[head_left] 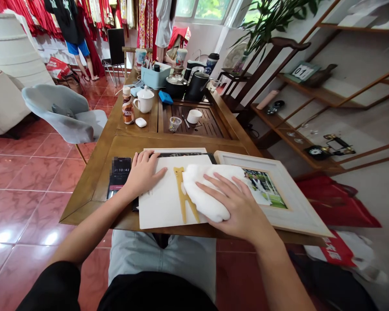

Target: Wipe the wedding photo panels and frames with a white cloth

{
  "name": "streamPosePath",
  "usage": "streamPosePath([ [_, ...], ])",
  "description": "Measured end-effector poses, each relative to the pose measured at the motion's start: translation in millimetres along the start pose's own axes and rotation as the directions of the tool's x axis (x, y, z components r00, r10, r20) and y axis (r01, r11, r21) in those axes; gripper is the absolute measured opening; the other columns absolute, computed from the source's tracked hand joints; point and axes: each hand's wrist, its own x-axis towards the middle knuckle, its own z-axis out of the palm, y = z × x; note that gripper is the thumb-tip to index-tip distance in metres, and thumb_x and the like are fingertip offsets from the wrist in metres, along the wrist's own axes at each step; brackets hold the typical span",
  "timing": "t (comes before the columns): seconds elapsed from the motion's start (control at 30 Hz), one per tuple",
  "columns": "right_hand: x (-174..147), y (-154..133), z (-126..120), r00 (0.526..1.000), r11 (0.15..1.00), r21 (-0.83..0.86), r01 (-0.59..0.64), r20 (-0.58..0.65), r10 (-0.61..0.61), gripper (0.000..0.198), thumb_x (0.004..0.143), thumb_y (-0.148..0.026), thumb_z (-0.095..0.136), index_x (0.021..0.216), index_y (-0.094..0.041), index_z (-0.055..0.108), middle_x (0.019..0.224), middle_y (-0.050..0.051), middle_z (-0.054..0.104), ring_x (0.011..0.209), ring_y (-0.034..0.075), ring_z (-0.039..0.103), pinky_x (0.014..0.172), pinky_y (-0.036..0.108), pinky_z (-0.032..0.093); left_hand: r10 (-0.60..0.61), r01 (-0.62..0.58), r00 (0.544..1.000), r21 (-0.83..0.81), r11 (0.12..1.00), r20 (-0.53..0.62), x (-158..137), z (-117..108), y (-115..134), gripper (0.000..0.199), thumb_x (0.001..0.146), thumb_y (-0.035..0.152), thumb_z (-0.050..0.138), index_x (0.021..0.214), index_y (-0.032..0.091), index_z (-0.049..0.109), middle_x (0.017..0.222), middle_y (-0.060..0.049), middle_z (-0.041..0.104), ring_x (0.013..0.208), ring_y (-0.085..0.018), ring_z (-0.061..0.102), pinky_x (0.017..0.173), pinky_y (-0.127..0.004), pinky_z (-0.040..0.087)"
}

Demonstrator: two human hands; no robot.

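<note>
On the wooden table [81,190] in front of me lies a white board or book cover [162,203], printed with a mustard-yellow long-legged animal figure [181,190]. My left hand [145,172] rests on its upper left part, fingers stretched out and holding nothing. A soft white wad [204,194], perhaps cloth or padding, is under my right hand [235,203], whose fingers curve over it against the board. The wad covers part of the figure and the board's right side. Beside it, a white-framed photo [278,185] shows people on grass; its left part is hidden.
A phone [119,172] lies left of the board. Farther back stand a bottle [127,106], a lidded white mug [145,100], a small plastic cup [175,124], a white cup [194,116] on a slatted tea tray [214,123], and a black kettle [197,86]. A grey chair [65,112] is at left.
</note>
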Motion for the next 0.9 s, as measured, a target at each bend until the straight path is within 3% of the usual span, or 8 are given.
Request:
streamPosePath([
  [0.07,5,2,3,1.0,1.0,0.001,-0.01,-0.001,0.01,0.069,0.084,-0.04,0.063,0.15,-0.028,0.05,0.156,0.012,0.051,0.144,0.038,0.045,0.115,0.062,0.03,0.073,-0.073,0.997,0.003,0.997,-0.005,0,-2,1,0.043,0.101,0.043,0.05,0.139,0.024,0.055,0.152,-0.009,0.051,0.148,-0.027,0.038,0.13,-0.054,0.012],
  [0.17,6,1,4,1.0,1.0,-0.003,-0.015,0.002,0.015,0.066,0.084,-0.041,0.063,0.148,-0.027,0.054,0.154,0.012,0.053,0.143,0.038,0.045,0.115,0.063,0.03,0.199,-0.202,0.977,0.032,0.979,0.082,-2,-4,3,0.045,0.103,0.041,0.044,0.142,0.022,0.054,0.156,-0.009,0.05,0.15,-0.026,0.038,0.131,-0.049,0.012],
  [0.37,13,2,5,0.998,0.999,-0.012,-0.039,0.047,0.04,0.067,0.084,-0.042,0.063,0.149,-0.026,0.053,0.156,0.012,0.051,0.145,0.039,0.043,0.116,0.062,0.027,0.272,-0.296,0.932,0.072,0.952,0.237,-4,-2,3,0.081,0.099,0.066,0.042,0.16,0.013,0.033,0.169,-0.013,0.029,0.157,-0.03,0.024,0.129,-0.044,0.016],
  [0.47,29,10,9,0.997,0.999,-0.006,-0.054,0.057,0.054,0.066,0.087,-0.044,0.062,0.15,-0.026,0.052,0.157,0.012,0.05,0.146,0.038,0.042,0.116,0.062,0.027,0.283,-0.313,0.923,0.078,0.947,0.261,-3,-2,1,0.097,0.092,0.079,0.044,0.161,0.012,0.03,0.169,-0.015,0.027,0.158,-0.032,0.023,0.13,-0.044,0.013],
  [0.67,57,23,16,0.996,0.997,0.01,-0.071,0.046,0.07,0.062,0.092,-0.049,0.058,0.15,-0.028,0.052,0.157,0.01,0.05,0.145,0.037,0.043,0.115,0.062,0.029,0.302,-0.325,0.91,0.036,0.945,0.284,-4,-1,0,0.107,0.086,0.086,0.046,0.163,0.016,0.024,0.17,-0.012,0.026,0.159,-0.028,0.022,0.13,-0.045,0.007],
  [0.9,31,13,10,0.999,0.999,0.0,-0.033,0.033,0.033,0.061,0.09,-0.045,0.059,0.149,-0.028,0.053,0.155,0.01,0.052,0.145,0.036,0.044,0.117,0.061,0.029,0.262,-0.275,0.932,0.018,0.961,0.252,-5,1,1,0.104,0.085,0.086,0.048,0.164,0.021,0.025,0.17,-0.008,0.028,0.158,-0.028,0.026,0.131,-0.043,0.009],
])
